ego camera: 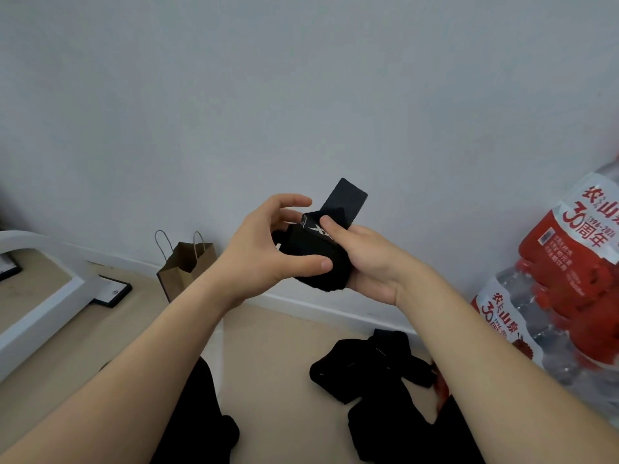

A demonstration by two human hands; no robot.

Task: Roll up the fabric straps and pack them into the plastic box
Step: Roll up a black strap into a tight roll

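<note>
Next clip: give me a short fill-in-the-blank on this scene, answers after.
1. The left hand and right hand hold one partly rolled ___ strap.
2. The paper bag stands to the ___ of that strap.
3. Loose straps lie piled on the ___.
4. The bottled water pack has ___ labels.
Missing words: black; left; floor; red.

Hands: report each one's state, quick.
Left hand: curled round the rolled black strap, thumb on it.
Right hand: grips the same strap, thumb pressed on top.
</note>
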